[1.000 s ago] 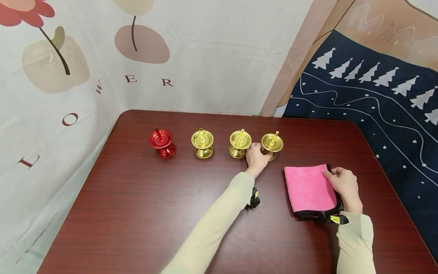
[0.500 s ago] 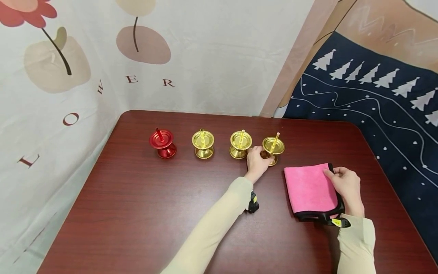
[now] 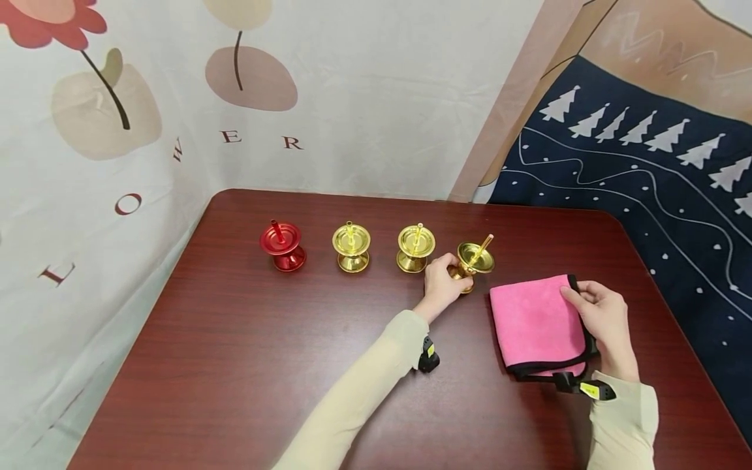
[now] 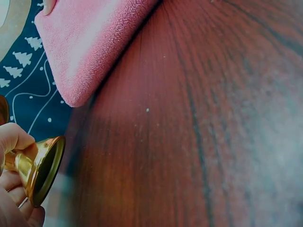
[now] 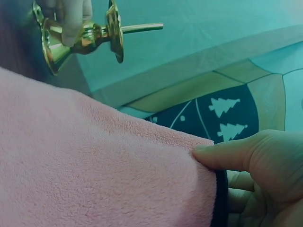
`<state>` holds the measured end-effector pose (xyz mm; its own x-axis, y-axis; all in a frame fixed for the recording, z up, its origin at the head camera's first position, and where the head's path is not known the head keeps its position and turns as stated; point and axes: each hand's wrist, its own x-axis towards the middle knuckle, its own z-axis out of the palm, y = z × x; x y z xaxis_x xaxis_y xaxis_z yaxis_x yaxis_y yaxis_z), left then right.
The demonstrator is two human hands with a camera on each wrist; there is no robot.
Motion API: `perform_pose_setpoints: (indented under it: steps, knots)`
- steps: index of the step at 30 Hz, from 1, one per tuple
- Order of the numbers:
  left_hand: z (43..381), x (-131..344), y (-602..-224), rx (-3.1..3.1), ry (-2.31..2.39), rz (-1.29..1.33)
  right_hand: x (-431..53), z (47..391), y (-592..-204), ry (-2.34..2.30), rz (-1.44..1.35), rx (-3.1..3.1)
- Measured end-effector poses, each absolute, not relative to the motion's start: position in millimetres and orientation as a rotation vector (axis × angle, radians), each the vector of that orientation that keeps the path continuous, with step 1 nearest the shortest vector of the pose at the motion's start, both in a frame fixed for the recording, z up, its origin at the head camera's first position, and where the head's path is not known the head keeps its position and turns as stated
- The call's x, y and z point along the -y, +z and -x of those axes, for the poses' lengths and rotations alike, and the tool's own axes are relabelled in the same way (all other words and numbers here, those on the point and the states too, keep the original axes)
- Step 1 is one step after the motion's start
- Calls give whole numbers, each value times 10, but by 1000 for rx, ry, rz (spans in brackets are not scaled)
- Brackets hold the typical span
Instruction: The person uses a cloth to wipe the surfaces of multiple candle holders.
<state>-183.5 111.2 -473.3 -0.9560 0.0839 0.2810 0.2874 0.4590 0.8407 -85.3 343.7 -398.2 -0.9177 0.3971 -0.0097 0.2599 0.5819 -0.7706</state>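
My left hand (image 3: pixel 442 282) grips a gold candle holder (image 3: pixel 478 258) by its stem. The holder leans to the right in the head view, its spike pointing up and right. The left wrist view shows the open underside of its flared base (image 4: pixel 47 168), lifted off the wood. With thumb and fingers, my right hand (image 3: pixel 608 320) pinches the right edge of a folded pink cloth (image 3: pixel 539 323) with black trim. In the right wrist view the thumb presses on the cloth's corner (image 5: pixel 189 156), while most of the fingers are hidden behind it.
Left of the held one, two more gold candle holders, one (image 3: pixel 416 243) close to my left hand and another (image 3: pixel 351 243) farther off, stand upright in a row. A red candle holder (image 3: pixel 281 241) ends that row. Printed fabric (image 3: pixel 382 117) hangs behind the brown table (image 3: pixel 247 365).
My left hand has drawn the gold candle holder toward me and slightly right, tilting it rightward. My right hand has shifted a little right and lifted the cloth's edge.
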Motion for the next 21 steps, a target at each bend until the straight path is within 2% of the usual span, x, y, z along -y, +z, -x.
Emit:
perform_pose_setpoints:
  steps: [10,21]
  knots:
    - [1782,-1007,-4639,2496,-1516,371,-3343,817,-3855,1325,464,2595]
    - [1694,-899,-4473,2499,-1499,507,-3264,764,-3635,2187,286,2222]
